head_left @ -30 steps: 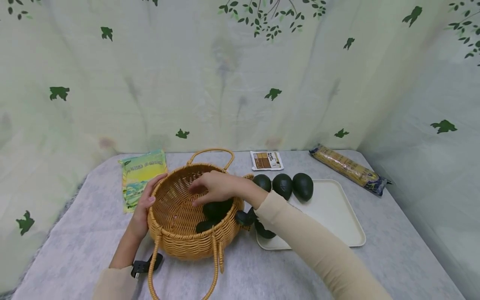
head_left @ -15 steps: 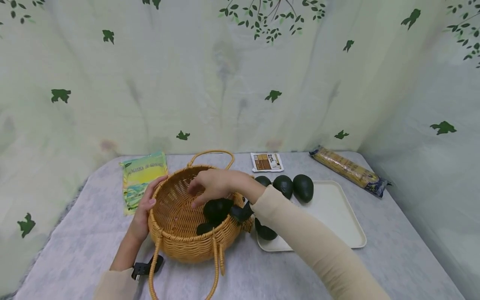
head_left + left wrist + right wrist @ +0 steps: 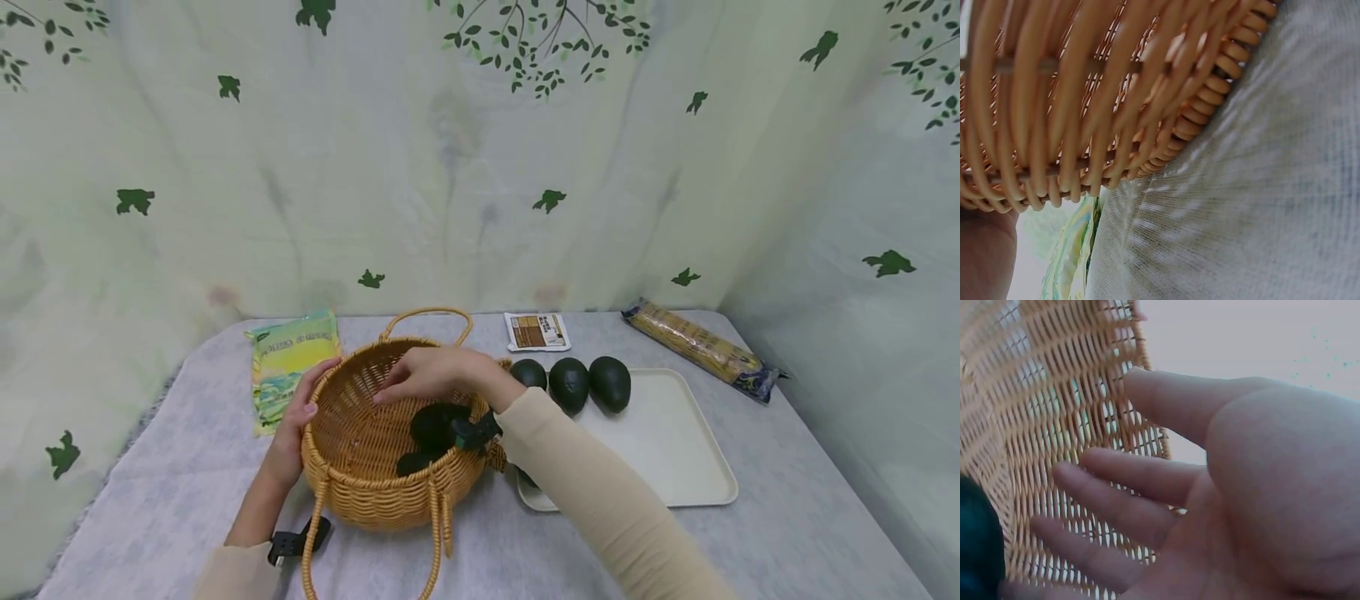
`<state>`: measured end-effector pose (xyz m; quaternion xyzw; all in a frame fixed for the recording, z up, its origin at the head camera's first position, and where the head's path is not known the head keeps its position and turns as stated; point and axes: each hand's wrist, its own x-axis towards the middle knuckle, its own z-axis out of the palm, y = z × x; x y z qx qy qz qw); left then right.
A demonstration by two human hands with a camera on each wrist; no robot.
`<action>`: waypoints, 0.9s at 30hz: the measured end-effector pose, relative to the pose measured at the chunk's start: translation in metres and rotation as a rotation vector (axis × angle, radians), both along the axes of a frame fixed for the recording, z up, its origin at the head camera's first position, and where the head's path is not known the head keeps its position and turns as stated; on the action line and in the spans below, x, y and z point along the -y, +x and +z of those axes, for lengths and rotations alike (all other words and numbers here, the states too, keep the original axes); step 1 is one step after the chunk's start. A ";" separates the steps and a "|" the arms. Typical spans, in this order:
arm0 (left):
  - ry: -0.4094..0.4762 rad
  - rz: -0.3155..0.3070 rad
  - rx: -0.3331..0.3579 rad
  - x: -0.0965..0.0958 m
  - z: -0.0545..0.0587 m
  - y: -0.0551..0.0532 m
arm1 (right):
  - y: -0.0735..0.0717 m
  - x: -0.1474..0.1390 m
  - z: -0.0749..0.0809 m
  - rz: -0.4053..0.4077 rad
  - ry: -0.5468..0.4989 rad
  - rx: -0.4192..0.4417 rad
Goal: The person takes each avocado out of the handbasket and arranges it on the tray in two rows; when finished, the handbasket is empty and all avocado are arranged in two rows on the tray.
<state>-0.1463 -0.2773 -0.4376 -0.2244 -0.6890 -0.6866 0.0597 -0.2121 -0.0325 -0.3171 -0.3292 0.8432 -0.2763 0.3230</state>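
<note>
A round wicker basket (image 3: 375, 500) with looped handles stands on the table. My left hand (image 3: 296, 417) holds its left rim, thumb and fingers over the edge; in the left wrist view part of that hand (image 3: 985, 256) lies against the weave. My right hand (image 3: 435, 373) hangs over the basket's opening with nothing in it. The right wrist view shows its fingers (image 3: 1110, 506) spread and loosely bent before the woven wall. Below it in the basket lie two dark avocados, a larger-looking one (image 3: 435, 423) and another (image 3: 412, 462) partly hidden by the rim.
Right of the basket, a cream tray (image 3: 675, 433) bears several avocados (image 3: 610, 383), one mostly hidden by the right sleeve. A yellow-green packet (image 3: 292, 358) lies at left, a small white-brown packet (image 3: 537, 332) at the back, and a long pasta pack (image 3: 697, 346) at back right.
My right hand has risen slightly from the avocado in the basket, and its wrist has turned a little. The left hand keeps its hold on the rim. The head view has tilted slightly up.
</note>
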 end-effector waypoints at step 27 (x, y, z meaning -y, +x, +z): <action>-0.023 0.011 0.006 0.002 0.000 0.001 | -0.003 0.008 -0.021 0.075 0.072 0.038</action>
